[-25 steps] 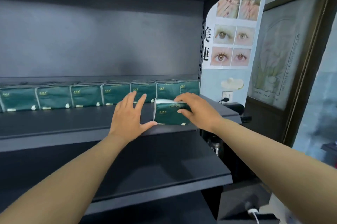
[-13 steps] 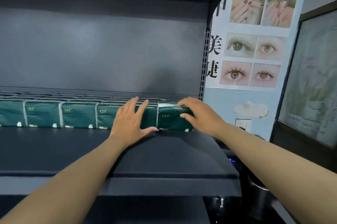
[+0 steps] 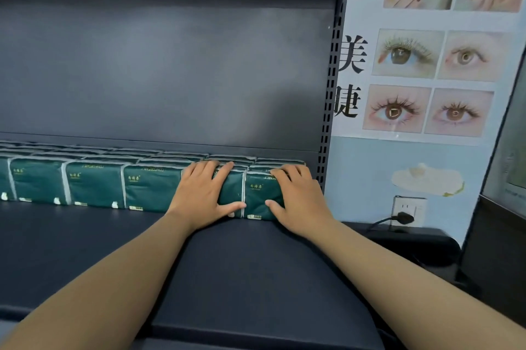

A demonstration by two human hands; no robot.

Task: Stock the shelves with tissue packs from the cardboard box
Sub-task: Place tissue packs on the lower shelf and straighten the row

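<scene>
Pressing with both hands, a person seats a dark green tissue pack (image 3: 257, 196) at the right end of the front row on the shelf (image 3: 85, 241), mid-frame; a second ago it stood apart near the shelf edge, so this placement looks finished. Right hand (image 3: 299, 201) curls over it in a loose grip, left hand (image 3: 202, 196) lies flat on its neighbour. Six front-row packs show; no cardboard box is visible.

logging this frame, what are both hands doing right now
Left hand: open, flat against a dark green plastic tissue pack.
Right hand: holds the end dark green tissue pack, thumb on its front.
</scene>
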